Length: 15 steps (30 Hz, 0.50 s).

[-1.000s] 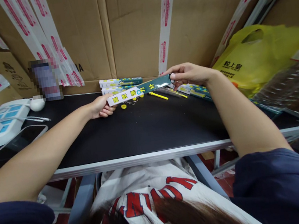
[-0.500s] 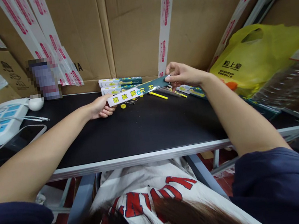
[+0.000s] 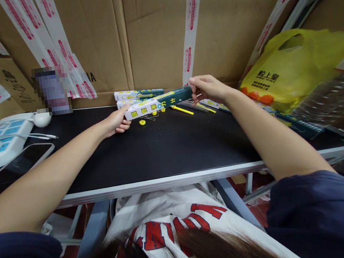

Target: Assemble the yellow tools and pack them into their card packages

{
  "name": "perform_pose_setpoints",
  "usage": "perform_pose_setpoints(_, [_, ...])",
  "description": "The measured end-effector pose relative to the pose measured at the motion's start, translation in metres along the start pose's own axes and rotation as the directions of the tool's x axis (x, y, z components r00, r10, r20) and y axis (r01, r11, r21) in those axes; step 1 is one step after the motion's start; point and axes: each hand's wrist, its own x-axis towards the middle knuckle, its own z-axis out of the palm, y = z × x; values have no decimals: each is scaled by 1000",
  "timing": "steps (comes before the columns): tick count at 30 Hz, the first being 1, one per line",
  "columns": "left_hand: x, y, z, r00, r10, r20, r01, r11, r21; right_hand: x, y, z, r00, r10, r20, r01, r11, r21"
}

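Observation:
A long, narrow cardboard box (image 3: pixel 156 104), white at its left end and dark green at its right, is held nearly level above the black tabletop. Yellow and blue characters run along the side facing me. My left hand (image 3: pixel 116 122) is wrapped round the white end. At the green end my right hand (image 3: pixel 208 88) has its fingertips closed on the box's tip. Beneath and behind it lie similar boxes (image 3: pixel 139 93), a small yellow ring (image 3: pixel 142 123), thin wire hooks (image 3: pixel 149 117) and a yellow rod (image 3: pixel 182 110). Clear tubes (image 3: pixel 202 107) with yellow parts rest near my right hand.
Large cardboard cartons (image 3: pixel 158 32) wall off the back. On the left are a white power strip (image 3: pixel 16 138) with cables and a tablet-like device (image 3: pixel 20 165). A yellow plastic bag (image 3: pixel 297 64) and clear plastic packaging (image 3: pixel 324 97) stand right. A metal edge (image 3: pixel 167 183) borders the table.
The box has turned about its length, so its top face with the yellow picture now shows. My right fingers have shifted slightly at the green end; my left hand keeps its hold.

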Motion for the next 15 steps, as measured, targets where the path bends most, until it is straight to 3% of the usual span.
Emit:
perform_pose_setpoints(3, [2, -1, -2, 973, 188, -138, -161, 969, 187, 6, 8, 8, 996, 80, 29, -80, 997, -20])
perform_pose_setpoints(6, [1, -3, -5, 871, 446, -204, -322, 834, 449, 9, 14, 17, 992, 118, 50, -115, 992, -45])
perform_pose_setpoints(8, [0, -2, -7, 803, 553, -223, -359, 748, 559, 10, 16, 24, 994, 101, 34, -100, 994, -32])
perform_pose_setpoints(12, [4, 4, -14, 749, 570, -339, -345, 772, 534, 22, 19, 34, 1000, 19, 12, -19, 999, -33])
perform_pose_setpoints(15, [19, 9, -32, 733, 512, -447, -298, 833, 466, 43, 16, 39, 999, -30, 14, 32, 986, -163])
